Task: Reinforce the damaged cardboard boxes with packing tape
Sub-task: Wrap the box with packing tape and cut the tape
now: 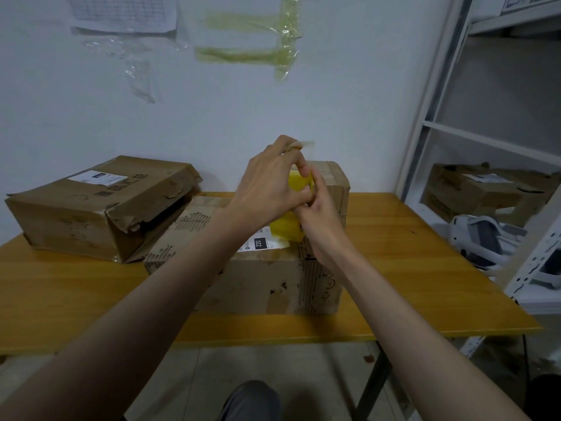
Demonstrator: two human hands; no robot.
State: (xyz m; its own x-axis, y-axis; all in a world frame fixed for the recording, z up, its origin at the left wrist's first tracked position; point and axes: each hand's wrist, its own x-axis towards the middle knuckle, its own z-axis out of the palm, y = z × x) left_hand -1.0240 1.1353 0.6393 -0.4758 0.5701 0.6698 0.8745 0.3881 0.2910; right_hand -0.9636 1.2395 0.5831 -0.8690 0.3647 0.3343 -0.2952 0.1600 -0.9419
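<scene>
Early stage, taping not really begun. Left hand (267,180) pinches the loose pale end of the tape (305,144) between thumb and fingertips, raised just above the yellow roll of packing tape (287,229). Right hand (318,208) has fingers curled round the roll, held above the worn brown cardboard box with the white label (258,278) on the yellow wooden table (425,253). That box shows scuffs and some clear tape along its top seam, probably old; hard to tell. Torn brown cardboard box (97,208) at left, leaning on the first, has a ripped-open corner with no repair visible. Another damaged brown box (479,189) sits on the grey metal shelf (425,126), untouched. Both table boxes left to do.
</scene>
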